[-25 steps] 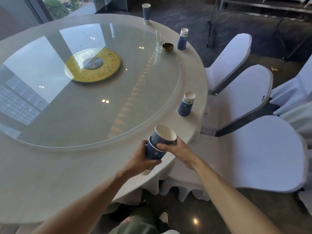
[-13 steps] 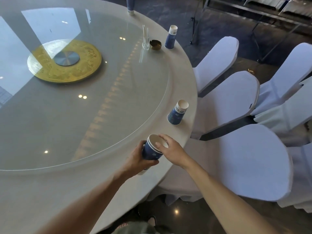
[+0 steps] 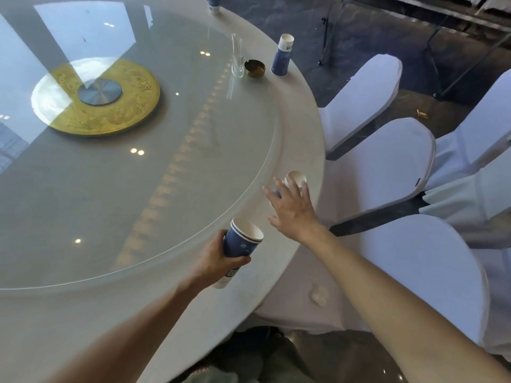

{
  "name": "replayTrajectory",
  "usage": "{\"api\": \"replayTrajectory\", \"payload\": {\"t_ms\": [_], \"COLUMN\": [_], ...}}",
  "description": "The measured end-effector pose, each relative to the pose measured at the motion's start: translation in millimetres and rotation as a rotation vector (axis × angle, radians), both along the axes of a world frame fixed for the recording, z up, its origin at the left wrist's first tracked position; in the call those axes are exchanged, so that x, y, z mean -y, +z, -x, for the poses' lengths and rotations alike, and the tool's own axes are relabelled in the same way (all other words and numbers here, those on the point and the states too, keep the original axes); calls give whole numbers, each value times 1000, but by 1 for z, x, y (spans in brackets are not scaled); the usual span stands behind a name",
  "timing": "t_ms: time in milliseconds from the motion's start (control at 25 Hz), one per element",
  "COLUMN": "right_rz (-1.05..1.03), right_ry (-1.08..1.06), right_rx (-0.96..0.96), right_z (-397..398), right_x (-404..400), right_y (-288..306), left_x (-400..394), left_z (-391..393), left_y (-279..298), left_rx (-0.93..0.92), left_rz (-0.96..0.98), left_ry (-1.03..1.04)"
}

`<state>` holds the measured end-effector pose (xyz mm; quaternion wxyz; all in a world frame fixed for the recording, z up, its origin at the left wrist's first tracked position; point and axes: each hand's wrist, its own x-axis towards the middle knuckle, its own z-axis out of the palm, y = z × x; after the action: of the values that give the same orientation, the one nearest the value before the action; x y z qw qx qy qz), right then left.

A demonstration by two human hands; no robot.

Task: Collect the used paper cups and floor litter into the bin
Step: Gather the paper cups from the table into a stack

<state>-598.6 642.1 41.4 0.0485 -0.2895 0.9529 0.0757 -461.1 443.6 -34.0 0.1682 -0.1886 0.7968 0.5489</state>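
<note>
My left hand (image 3: 218, 258) grips a stack of nested blue paper cups (image 3: 243, 241), held tilted over the near rim of the round table (image 3: 301, 150). My right hand (image 3: 290, 208) is stretched out with fingers spread, right at a blue paper cup (image 3: 295, 178) that stands near the table's edge; the hand covers most of it. Another blue cup (image 3: 282, 55) stands farther along the rim, and a third (image 3: 214, 2) is cut off at the top. A crumpled white scrap (image 3: 318, 294) lies on the nearest chair seat. Small yellow litter (image 3: 422, 114) lies on the floor.
A glass turntable (image 3: 138, 175) with a gold centre disc (image 3: 96, 96) covers most of the table. A clear glass (image 3: 237, 60) and a brass ashtray (image 3: 255, 68) stand by the far cup. White-covered chairs (image 3: 387, 167) crowd the right side. No bin is in view.
My right hand pushed one cup down into the stack, then let go and reached forward to the cup by the table's edge. My left hand keeps the stack. The view shifted right.
</note>
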Motion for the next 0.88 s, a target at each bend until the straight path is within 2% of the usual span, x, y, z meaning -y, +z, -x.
{"api": "replayTrajectory", "payload": {"t_ms": [280,400,600,640,720,800,880], "right_rz": [-582,-660,-699,-659,-412,-10,430], "right_ry": [364,472,406,361,191,-36,-325], "right_rx": [-245,-284,-267,-236,-87,106,397], "right_z": [79,95,104,106,112,113,108], "right_x": [-8,-10,-28,-34,-49,-71,-92], "right_y": [-35,-52,-53,-50,-49,-44,-34], "left_x": [-31,-48,-79,-86,-100,-115,-129], "left_z": [8,7,6,6,10,15,21], "left_y": [5,9,22,24,25,27,28], "left_rx": [58,89,105,103,103,94,93], "left_rz": [110,152,181,184,177,167,168], "left_ry": [136,194,260,270,283,278,250]}}
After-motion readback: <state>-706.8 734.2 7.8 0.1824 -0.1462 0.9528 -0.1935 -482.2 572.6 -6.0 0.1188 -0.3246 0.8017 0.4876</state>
